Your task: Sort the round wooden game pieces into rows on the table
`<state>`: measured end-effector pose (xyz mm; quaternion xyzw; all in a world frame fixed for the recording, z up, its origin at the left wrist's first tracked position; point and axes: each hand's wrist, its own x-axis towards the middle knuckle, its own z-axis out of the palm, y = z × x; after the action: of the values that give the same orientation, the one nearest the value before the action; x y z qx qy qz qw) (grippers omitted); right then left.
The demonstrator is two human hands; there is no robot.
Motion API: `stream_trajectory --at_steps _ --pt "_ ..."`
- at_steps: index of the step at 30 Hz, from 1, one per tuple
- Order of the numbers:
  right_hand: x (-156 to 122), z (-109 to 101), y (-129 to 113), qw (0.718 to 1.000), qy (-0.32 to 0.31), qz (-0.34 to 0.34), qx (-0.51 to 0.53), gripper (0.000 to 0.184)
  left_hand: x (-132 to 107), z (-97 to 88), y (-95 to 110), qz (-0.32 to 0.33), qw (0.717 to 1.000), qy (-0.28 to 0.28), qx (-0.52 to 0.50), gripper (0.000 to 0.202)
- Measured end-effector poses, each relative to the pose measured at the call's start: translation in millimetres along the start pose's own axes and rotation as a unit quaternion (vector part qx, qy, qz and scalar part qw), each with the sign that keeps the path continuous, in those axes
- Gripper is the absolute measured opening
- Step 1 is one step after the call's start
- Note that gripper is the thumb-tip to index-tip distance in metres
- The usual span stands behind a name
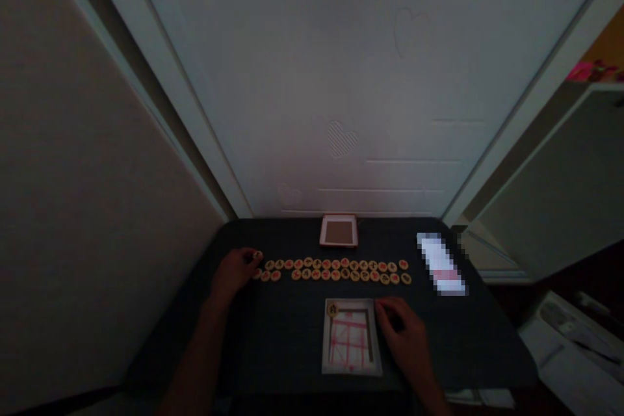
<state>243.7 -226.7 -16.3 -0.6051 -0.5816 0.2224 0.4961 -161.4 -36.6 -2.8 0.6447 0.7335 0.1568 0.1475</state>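
Note:
On a dark table (292,331), two rows of small round wooden game pieces (336,270) run left to right. My left hand (233,273) rests at the left end of the rows, fingers pinched on one round piece (257,255). My right hand (402,331) lies with curled fingers against the right edge of a small square box (351,338) with a red grid inside. One round piece (333,309) sits in that box's top left corner.
A pink-rimmed square lid or tray (338,231) lies at the table's far edge by a white door. A blurred white rectangle (441,264) lies at the right. Papers (570,351) are on the floor at the right. The scene is dim.

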Motion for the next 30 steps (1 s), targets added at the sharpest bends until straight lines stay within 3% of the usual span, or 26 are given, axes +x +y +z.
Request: stream_trajectory --at_steps 7,13,23,26,30 --pt "-0.7 0.6 2.9 1.000 -0.010 0.005 -0.001 0.026 12.2 -4.5 -12.6 0.018 1.000 0.003 0.006 0.042" --pt "-0.5 0.5 7.1 1.000 -0.012 -0.007 -0.010 0.028 10.9 -8.1 -7.6 0.055 0.998 -0.020 0.002 0.040" --pt "-0.5 0.6 3.7 1.000 -0.006 -0.003 -0.009 0.028 6.8 -2.2 -9.5 0.069 0.994 0.002 -0.089 0.033" --pt "-0.5 0.5 4.5 1.000 -0.013 0.000 -0.010 0.028 2.7 -6.6 -2.1 0.061 0.991 0.006 -0.119 0.034" --pt "0.2 0.3 3.6 1.000 -0.016 -0.003 -0.013 0.030 -16.8 -16.0 22.9 0.037 0.980 0.043 -0.193 0.044"
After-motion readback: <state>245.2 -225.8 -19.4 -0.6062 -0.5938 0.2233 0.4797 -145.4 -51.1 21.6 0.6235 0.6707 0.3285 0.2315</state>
